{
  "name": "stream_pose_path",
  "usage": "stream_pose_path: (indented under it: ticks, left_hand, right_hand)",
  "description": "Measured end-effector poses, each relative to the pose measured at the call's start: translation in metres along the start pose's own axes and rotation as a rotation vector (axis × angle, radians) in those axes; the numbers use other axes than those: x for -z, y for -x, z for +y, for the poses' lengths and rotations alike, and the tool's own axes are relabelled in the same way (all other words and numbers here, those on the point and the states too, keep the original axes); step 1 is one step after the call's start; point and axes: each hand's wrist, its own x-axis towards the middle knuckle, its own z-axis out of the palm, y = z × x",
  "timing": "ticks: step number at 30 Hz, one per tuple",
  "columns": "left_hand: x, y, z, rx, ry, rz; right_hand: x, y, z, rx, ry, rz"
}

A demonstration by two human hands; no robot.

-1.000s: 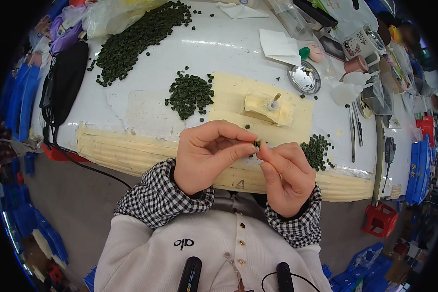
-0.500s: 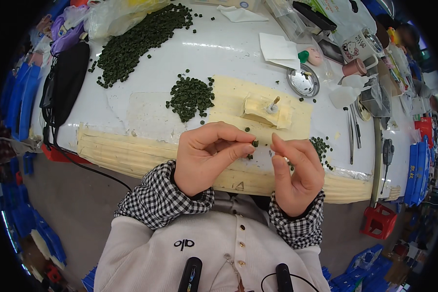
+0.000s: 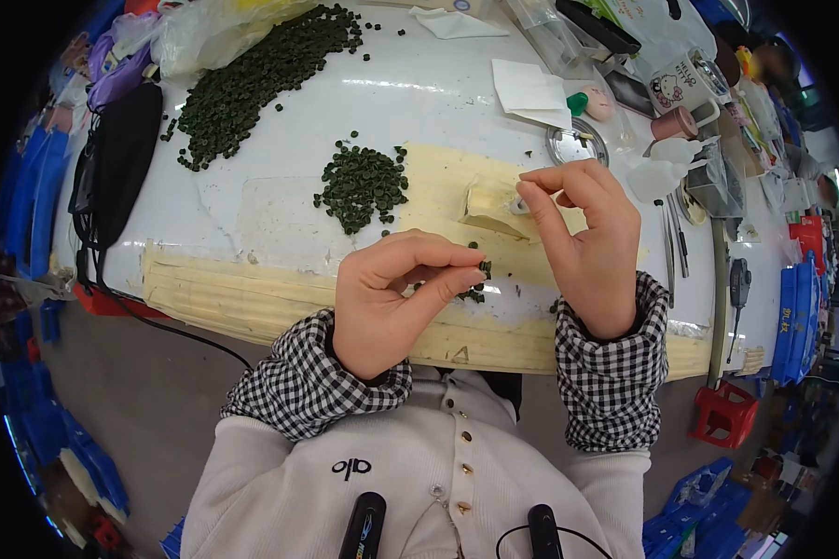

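Observation:
My left hand [image 3: 375,303] is closed in a pinch above the table's near edge, with a small dark green piece [image 3: 486,267] at its fingertips. Several more such pieces [image 3: 476,294] lie just beneath those fingers. My right hand [image 3: 598,233] is over the yellow-covered block [image 3: 494,207], thumb and index finger pinched at the spot of its short upright stick. The fingertips cover the stick, so what they grip is hidden. Left of the block, a small heap of dark green pieces [image 3: 362,191] sits beside the yellow sheet [image 3: 427,172].
A larger heap of green pieces [image 3: 252,88] spreads at the far left, beside a black pouch [image 3: 130,168]. To the right are a round metal tin [image 3: 595,130], a white squeeze bottle [image 3: 655,179], a spool [image 3: 673,124], a cup [image 3: 673,88] and tweezers [image 3: 668,256].
My right hand has moved up and away from beside the left hand to the stick on the block. The left hand has stayed nearly in place, still pinching its green piece.

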Motion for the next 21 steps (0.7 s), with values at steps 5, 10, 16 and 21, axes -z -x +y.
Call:
stream_pose_path:
  ticks: [5,10,16,21]
  left_hand:
    - [-0.001,0.001,0.003,0.007,0.014,0.023]
    - [-0.001,0.000,0.002,0.018,0.019,0.009]
    - [0.000,0.000,-0.001,0.021,0.004,0.000]
    - [0.000,-0.001,0.000,0.014,-0.005,-0.014]
  right_hand:
    - [0.018,0.001,-0.021,0.038,-0.078,0.156]
    - [0.024,0.011,-0.035,0.096,-0.320,0.040]
    - [0.009,0.019,-0.029,0.039,-0.543,-0.050]
    - [0.010,0.019,-0.029,0.014,-0.533,-0.071]
